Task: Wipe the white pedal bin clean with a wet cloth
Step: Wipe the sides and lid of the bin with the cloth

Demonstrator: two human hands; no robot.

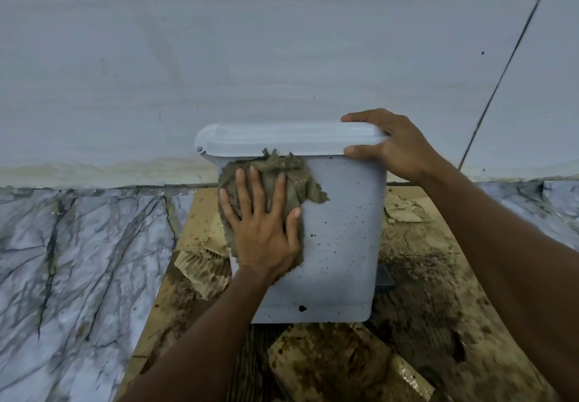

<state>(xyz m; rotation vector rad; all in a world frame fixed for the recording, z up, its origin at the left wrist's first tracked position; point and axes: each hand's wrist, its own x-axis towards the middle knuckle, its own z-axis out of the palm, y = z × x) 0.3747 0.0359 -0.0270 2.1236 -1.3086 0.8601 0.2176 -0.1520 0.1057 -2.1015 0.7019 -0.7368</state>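
The white pedal bin (341,245) stands in the middle of the view, lid closed, its facing side speckled with dark spots. A grey-green wet cloth (291,176) lies flat against the upper left of that side. My left hand (263,229) presses the cloth onto the bin with straight, spread fingers. My right hand (391,148) grips the right end of the white lid (282,138), thumb on the lid's front edge and fingers over the top. A dark pedal (384,279) peeks out at the bin's lower right.
The bin stands on stained, torn brown cardboard (423,276) laid over a marble-patterned floor (78,260). A pale wall (250,41) rises right behind the bin. Loose cardboard scraps (338,361) lie in front.
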